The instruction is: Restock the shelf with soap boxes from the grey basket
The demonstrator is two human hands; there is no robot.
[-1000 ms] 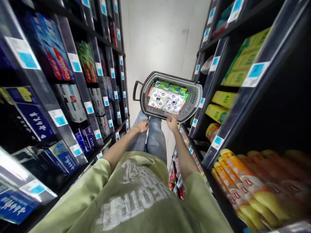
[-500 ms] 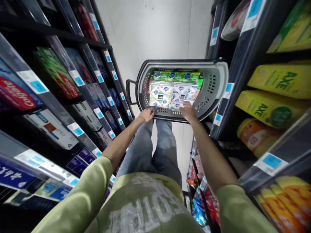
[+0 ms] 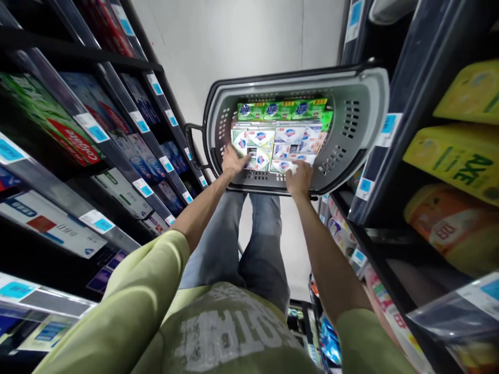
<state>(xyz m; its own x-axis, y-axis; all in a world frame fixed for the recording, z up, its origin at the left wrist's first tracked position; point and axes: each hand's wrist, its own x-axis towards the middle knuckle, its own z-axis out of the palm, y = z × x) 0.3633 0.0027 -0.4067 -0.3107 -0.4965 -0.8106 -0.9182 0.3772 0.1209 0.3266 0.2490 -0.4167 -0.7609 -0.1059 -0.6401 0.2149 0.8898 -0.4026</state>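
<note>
A grey shopping basket (image 3: 346,150) with a dark rim holds white-and-green soap multipacks (image 3: 260,136) on the left and white-and-purple soap multipacks (image 3: 290,134) on the right. Green boxes (image 3: 273,110) line its far side. My left hand (image 3: 234,161) reaches inside, thumb and fingers apart, touching the left soap stack at its near left corner. Over the near edge of the right stack lies my right hand (image 3: 299,178), fingers loosely bent and spread, touching the top pack. Both palms face away from view.
Shelves of toothpaste boxes (image 3: 58,119) rise close on the left. On the right, shelves hold yellow AXE bottles (image 3: 460,161) and an orange-labelled bottle (image 3: 440,223). Pale floor (image 3: 249,41) lies beyond the basket, whose handle (image 3: 195,145) sticks out leftward.
My left hand has moved from the basket's near rim onto the left soap stack. The basket looks larger and slightly tilted in view. My right hand stays at the right stack.
</note>
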